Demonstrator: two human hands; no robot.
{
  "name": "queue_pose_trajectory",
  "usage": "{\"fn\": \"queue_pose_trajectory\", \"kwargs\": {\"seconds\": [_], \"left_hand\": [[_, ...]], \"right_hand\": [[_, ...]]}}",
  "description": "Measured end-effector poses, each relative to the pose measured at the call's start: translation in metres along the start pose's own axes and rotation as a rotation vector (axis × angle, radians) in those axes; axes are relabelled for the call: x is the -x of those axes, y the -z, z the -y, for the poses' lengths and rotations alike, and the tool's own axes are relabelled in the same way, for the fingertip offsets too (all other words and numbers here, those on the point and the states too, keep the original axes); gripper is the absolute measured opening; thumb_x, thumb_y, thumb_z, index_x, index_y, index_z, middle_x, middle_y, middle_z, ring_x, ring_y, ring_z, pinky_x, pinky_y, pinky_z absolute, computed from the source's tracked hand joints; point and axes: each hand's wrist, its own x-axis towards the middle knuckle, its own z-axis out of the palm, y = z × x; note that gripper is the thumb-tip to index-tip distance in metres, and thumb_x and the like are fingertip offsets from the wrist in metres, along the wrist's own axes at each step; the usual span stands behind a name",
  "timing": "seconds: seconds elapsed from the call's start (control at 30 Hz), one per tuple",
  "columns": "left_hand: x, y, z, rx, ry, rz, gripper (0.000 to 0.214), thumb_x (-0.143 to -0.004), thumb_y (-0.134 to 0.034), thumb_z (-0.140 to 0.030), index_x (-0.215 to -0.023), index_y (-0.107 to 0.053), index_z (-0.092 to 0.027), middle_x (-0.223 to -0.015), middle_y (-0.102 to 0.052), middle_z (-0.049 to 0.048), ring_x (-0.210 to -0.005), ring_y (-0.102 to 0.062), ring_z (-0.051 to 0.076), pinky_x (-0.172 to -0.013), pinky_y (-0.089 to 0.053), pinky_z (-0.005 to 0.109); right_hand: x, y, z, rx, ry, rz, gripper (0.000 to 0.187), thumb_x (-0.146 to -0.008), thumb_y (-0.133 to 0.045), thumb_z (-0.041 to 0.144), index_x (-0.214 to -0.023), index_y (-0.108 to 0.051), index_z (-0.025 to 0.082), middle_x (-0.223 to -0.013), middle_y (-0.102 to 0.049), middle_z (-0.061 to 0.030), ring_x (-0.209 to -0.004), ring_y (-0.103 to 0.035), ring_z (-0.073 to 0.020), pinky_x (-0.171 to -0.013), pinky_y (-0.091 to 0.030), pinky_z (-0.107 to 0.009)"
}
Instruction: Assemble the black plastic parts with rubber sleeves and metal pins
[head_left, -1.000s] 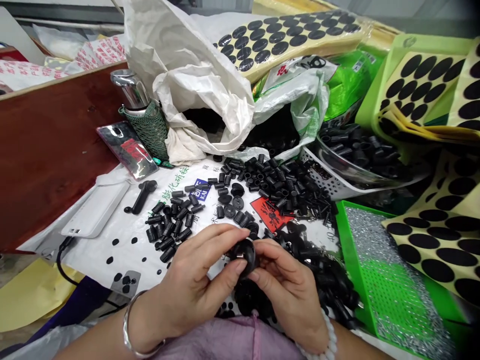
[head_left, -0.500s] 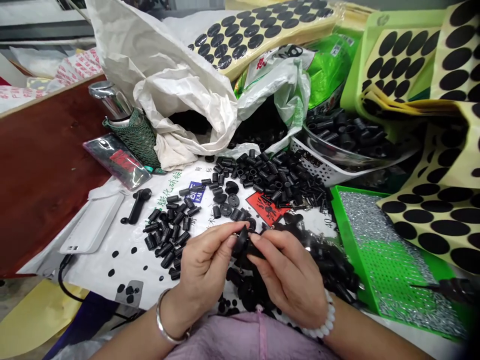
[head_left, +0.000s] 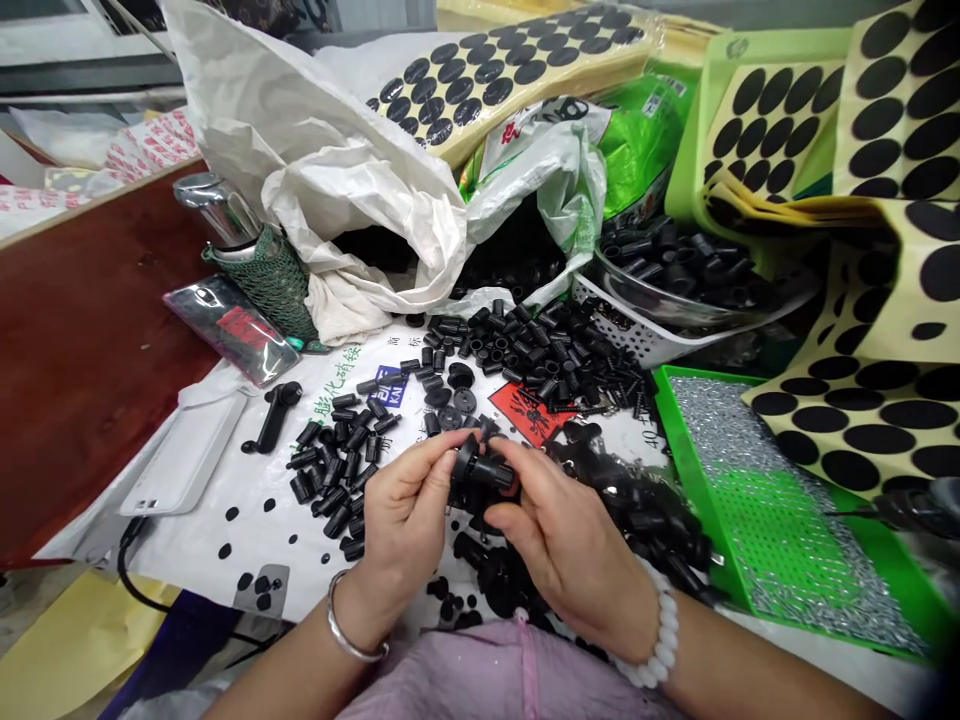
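Note:
My left hand (head_left: 409, 520) pinches a black plastic part (head_left: 484, 472) between thumb and fingers. The part has a round flange at its left end and a ribbed cylinder pointing right. My right hand (head_left: 566, 545) curls its fingers around the cylinder's free end, its thumb lower and a little apart from it. Beneath both hands lies a heap of black knobbed parts (head_left: 637, 490), partly hidden by them. To the left are loose black sleeves (head_left: 341, 465), and just beyond the hands sit flat black discs (head_left: 463, 402).
A green tray (head_left: 694, 480) of small metal pins stands right, a dark pointed tool (head_left: 911, 508) over it. Behind are a white sack (head_left: 360, 190), a bowl (head_left: 682, 290) of black sleeves and sticker sheets (head_left: 870, 420). A power bank (head_left: 187, 455), crank handle (head_left: 274, 415) and phone (head_left: 232, 325) lie left.
The black part has turned and shifted slightly left, so its cylinder now shows between the hands. My right thumb has moved away from it, and the right grip has loosened.

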Motion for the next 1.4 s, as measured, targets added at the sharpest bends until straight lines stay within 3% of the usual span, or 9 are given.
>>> {"fn": "queue_pose_trajectory", "kwargs": {"seconds": [0.2, 0.37, 0.57, 0.8, 0.9, 1.07, 1.2, 1.3, 1.4], "left_hand": [[0.003, -0.002, 0.003, 0.027, 0.050, 0.036, 0.020, -0.085, -0.051, -0.018, -0.099, -0.065, -0.016, -0.098, -0.069, 0.0044, -0.089, -0.064, 0.016, -0.085, -0.051, 0.026], [0.003, 0.000, 0.001, -0.001, 0.046, 0.093, 0.021, -0.086, -0.050, -0.020, -0.101, -0.065, -0.016, -0.098, -0.068, 0.0048, -0.091, -0.064, 0.017, -0.084, -0.051, 0.028], [0.005, 0.007, -0.002, -0.069, -0.062, 0.224, 0.032, -0.087, -0.048, -0.018, -0.118, -0.055, -0.020, -0.113, -0.062, 0.0048, -0.101, -0.060, 0.018, -0.092, -0.047, 0.029], [0.015, -0.007, 0.011, -0.118, -0.112, 0.035, 0.033, -0.085, -0.049, -0.014, -0.116, -0.056, -0.021, -0.114, -0.061, 0.0036, -0.101, -0.060, 0.017, -0.094, -0.047, 0.031], [0.013, -0.008, 0.011, -0.070, -0.021, 0.031, 0.030, -0.085, -0.050, -0.018, -0.114, -0.058, -0.020, -0.112, -0.063, 0.0041, -0.099, -0.061, 0.018, -0.092, -0.048, 0.031], [0.009, -0.009, 0.010, 0.067, 0.165, 0.029, 0.029, -0.086, -0.050, -0.024, -0.112, -0.060, -0.016, -0.110, -0.064, 0.0057, -0.098, -0.061, 0.019, -0.093, -0.048, 0.032], [0.012, -0.012, 0.012, 0.048, 0.145, -0.001, 0.029, -0.086, -0.050, -0.023, -0.114, -0.059, -0.017, -0.112, -0.063, 0.0059, -0.099, -0.061, 0.019, -0.094, -0.047, 0.032], [0.013, -0.009, 0.009, -0.033, 0.043, 0.028, 0.031, -0.087, -0.047, -0.019, -0.117, -0.056, -0.019, -0.115, -0.061, 0.0053, -0.102, -0.059, 0.018, -0.095, -0.046, 0.031], [0.012, 0.000, 0.001, -0.102, -0.143, 0.110, 0.039, -0.087, -0.044, -0.013, -0.125, -0.048, -0.022, -0.123, -0.055, 0.0053, -0.109, -0.054, 0.018, -0.099, -0.041, 0.032]], "right_hand": [[0.001, -0.005, -0.002, -0.011, -0.094, 0.060, 0.028, -0.090, -0.035, 0.034, -0.093, -0.054, 0.014, -0.076, -0.061, -0.0092, -0.066, -0.057, -0.0162, -0.058, -0.043, -0.027], [-0.004, 0.001, -0.003, -0.179, -0.210, 0.173, 0.033, -0.092, -0.029, 0.032, -0.065, -0.043, 0.020, -0.051, -0.046, 0.0036, -0.045, -0.042, -0.0082, -0.044, -0.034, -0.021], [-0.004, 0.002, 0.001, -0.307, -0.302, 0.162, 0.032, -0.090, -0.032, 0.037, -0.066, -0.043, 0.019, -0.055, -0.042, 0.0038, -0.049, -0.038, -0.0084, -0.049, -0.032, -0.023], [-0.006, -0.012, 0.003, -0.469, -0.453, 0.171, 0.042, -0.093, -0.022, 0.040, -0.064, -0.045, 0.018, -0.046, -0.036, 0.0056, -0.041, -0.035, -0.0075, -0.041, -0.032, -0.020], [-0.009, -0.003, 0.003, -0.418, -0.425, 0.189, 0.037, -0.090, -0.031, 0.040, -0.068, -0.051, 0.018, -0.051, -0.046, 0.0031, -0.047, -0.043, -0.0090, -0.047, -0.037, -0.021], [-0.006, 0.003, 0.000, -0.100, -0.146, 0.111, 0.027, -0.087, -0.039, 0.028, -0.108, -0.051, 0.016, -0.083, -0.065, -0.0075, -0.071, -0.060, -0.0170, -0.061, -0.047, -0.029], [-0.004, -0.005, -0.005, -0.114, -0.112, 0.016, 0.025, -0.085, -0.041, 0.024, -0.103, -0.055, 0.015, -0.088, -0.066, -0.0120, -0.077, -0.063, -0.0212, -0.067, -0.050, -0.035], [-0.005, -0.008, -0.005, -0.331, -0.266, 0.067, 0.021, -0.087, -0.040, 0.027, -0.098, -0.054, 0.015, -0.069, -0.064, -0.0042, -0.054, -0.060, -0.0129, -0.050, -0.048, -0.025], [-0.007, -0.007, -0.003, -0.920, -0.537, 0.174, 0.019, -0.086, -0.044, 0.031, -0.096, -0.052, 0.017, -0.063, -0.059, 0.0021, -0.038, -0.049, -0.0058, -0.038, -0.039, -0.018]]}}
